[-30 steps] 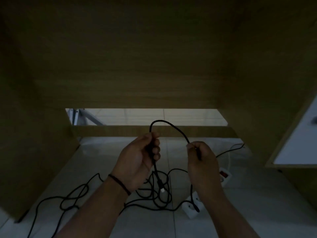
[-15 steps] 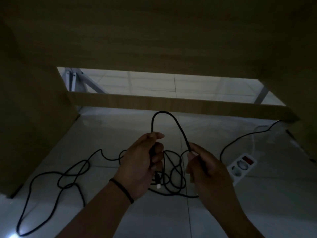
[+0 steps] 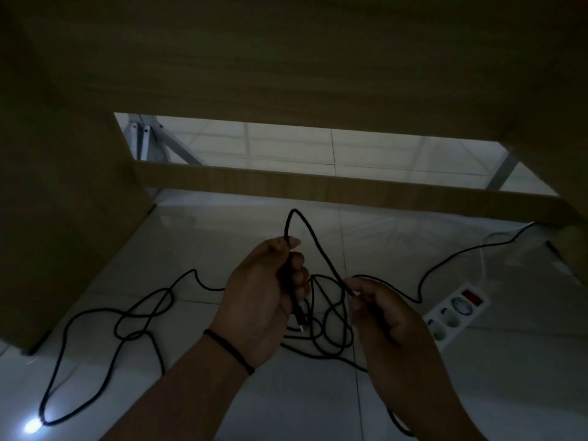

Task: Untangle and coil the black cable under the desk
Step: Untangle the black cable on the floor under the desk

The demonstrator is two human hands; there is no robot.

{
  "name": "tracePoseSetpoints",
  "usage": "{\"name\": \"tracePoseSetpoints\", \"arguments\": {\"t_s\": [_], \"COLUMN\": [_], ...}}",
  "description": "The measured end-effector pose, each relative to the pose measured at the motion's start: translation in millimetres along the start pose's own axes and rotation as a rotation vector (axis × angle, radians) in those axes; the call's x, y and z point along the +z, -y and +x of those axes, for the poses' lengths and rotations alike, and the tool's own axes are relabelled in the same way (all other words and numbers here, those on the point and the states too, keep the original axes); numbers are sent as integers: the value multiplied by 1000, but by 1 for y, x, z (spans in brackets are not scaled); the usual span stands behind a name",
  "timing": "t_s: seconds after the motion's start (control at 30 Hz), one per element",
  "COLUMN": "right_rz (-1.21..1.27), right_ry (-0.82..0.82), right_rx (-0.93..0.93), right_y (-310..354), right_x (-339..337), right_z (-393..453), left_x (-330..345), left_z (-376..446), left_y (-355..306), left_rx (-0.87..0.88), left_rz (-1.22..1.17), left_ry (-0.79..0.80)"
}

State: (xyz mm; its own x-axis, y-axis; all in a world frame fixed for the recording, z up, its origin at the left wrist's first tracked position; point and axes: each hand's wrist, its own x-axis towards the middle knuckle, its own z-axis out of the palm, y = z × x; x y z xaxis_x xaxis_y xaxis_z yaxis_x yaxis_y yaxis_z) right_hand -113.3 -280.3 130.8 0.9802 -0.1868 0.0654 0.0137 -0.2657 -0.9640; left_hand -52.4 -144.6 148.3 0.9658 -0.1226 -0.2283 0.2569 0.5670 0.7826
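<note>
While the cable (image 3: 321, 249) arches up in a narrow loop between them, both hands hold it above the tiled floor (image 3: 477, 393) under the desk (image 3: 286, 74). The left hand (image 3: 264, 300) has its fingers curled round one leg of the loop, thumb tip at the top where the cable leaves the fist; below the fist the cable hangs down and ends in a small plug (image 3: 300, 319), its tip pale. The right hand (image 3: 388, 316) pinches the other leg of the loop between thumb and forefinger, the remaining fingers folded in; they cannot be seen clearly in the dim light. A dark band (image 3: 229, 350) circles the left wrist.

Below the hands the rest of the cable lies on the floor in a loose tangle of overlapping loops. From the tangle one run goes left of the hands, crosses itself in a figure-eight shape, and bends back near a bright spot of light (image 3: 31, 426) at the lower left. Another run goes right of the hands, rises past a white power strip (image 3: 455, 313) with a red switch, and continues toward the far right under the desk's crossbar (image 3: 350, 189). The strip lies on the floor just right of the right hand, apart from it. Beyond the crossbar, pale metal legs (image 3: 143, 138) stand on lighter tiles.
</note>
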Motion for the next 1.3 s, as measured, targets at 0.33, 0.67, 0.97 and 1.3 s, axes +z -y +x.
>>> {"name": "tracePoseSetpoints", "arguments": {"t_s": [0.33, 0.67, 0.97, 1.3], "right_rz": [-83, -218, -280, -530], "right_ry": [37, 98, 129, 313], "right_rx": [-125, -137, -1, -137], "right_y": [-3, -12, -12, -10], "right_x": [11, 15, -13, -31], "right_z": [-7, -7, 7, 8], "left_x": [10, 12, 0, -24], "left_z": [-8, -7, -4, 3], "left_y": [15, 15, 7, 41], "left_rx": [-92, -18, 85, 1002], "left_rz": [-118, -91, 677, 1754], "left_ry": [-3, -1, -119, 586]}}
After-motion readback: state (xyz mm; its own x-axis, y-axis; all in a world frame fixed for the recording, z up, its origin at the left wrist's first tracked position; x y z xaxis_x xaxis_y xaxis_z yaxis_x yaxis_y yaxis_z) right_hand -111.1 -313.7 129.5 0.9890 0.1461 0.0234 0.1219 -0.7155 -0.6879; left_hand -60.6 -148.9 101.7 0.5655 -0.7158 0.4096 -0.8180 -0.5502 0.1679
